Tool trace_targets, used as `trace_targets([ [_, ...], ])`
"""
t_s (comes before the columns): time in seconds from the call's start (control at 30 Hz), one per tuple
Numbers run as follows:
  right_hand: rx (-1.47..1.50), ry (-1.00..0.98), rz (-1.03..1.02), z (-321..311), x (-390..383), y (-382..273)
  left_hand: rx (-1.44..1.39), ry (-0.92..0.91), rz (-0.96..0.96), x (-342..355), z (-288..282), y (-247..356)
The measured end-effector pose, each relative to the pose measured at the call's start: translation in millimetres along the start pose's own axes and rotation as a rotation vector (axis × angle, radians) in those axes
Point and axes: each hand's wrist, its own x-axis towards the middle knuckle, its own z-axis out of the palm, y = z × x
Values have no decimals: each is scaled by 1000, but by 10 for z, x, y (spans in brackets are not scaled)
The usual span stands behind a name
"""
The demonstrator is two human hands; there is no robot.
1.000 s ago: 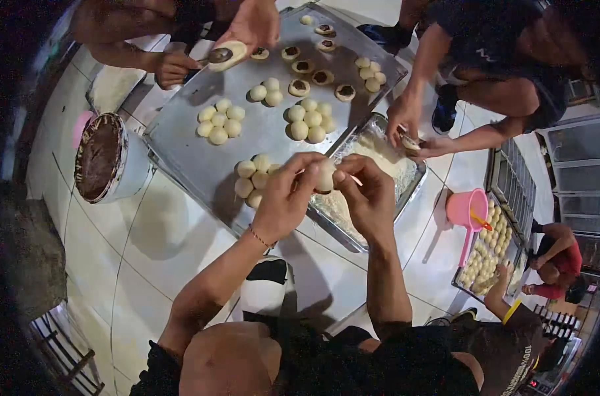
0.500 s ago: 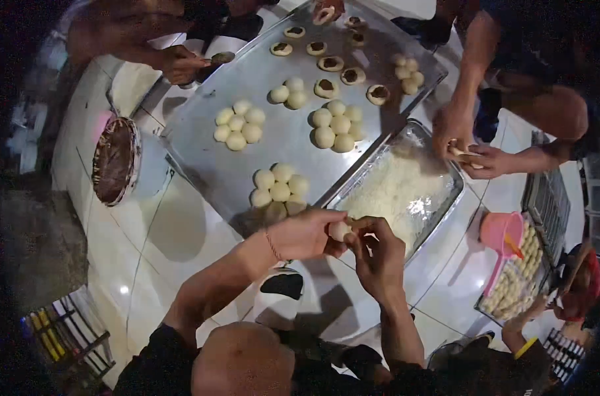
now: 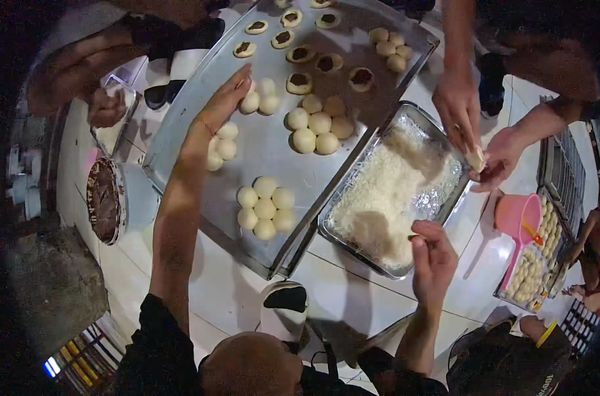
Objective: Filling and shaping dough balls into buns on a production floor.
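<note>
My left hand [image 3: 222,100] reaches across the large metal tray, fingers stretched out beside a small cluster of smooth, pale dough balls [image 3: 267,104]. It seems to touch the nearest ball; its fingertips partly cover that one. Under my left wrist sits another group of balls [image 3: 227,131], partly hidden by the arm. My right hand [image 3: 434,263] hovers by the near right corner of a smaller tray of pale shreds [image 3: 405,188]. Its fingers are half curled, thumb and forefinger slightly apart, with nothing visible between them.
Flattened dough rounds with dark filling [image 3: 326,63] lie on the far part of the large tray [image 3: 207,204]. A co-worker's hands [image 3: 475,148] hold a dough piece at right. A bucket of brown filling [image 3: 106,201] stands left. A pink dipper [image 3: 516,214] rests by trays of shaped dough.
My left hand has left my right hand and gone far left to the small cluster; the dough ball no longer shows between my hands. My right hand moved right. The left co-worker's hand drew back.
</note>
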Motion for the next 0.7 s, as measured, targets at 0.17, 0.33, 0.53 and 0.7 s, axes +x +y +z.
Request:
trace_targets([
  [0.17,-270,122,-3,-139,316,922,179,-51,-5,18,240,182],
  [0.33,-530,-107,106,-12,484,790,661,21,30,89,288,427],
  [0.53,-825,-161,-172,-121,402,860,1178,36,131,-225,845,900],
  [0.7,-622,154,112,-74,392,232,1430,143,391,61,900,484],
])
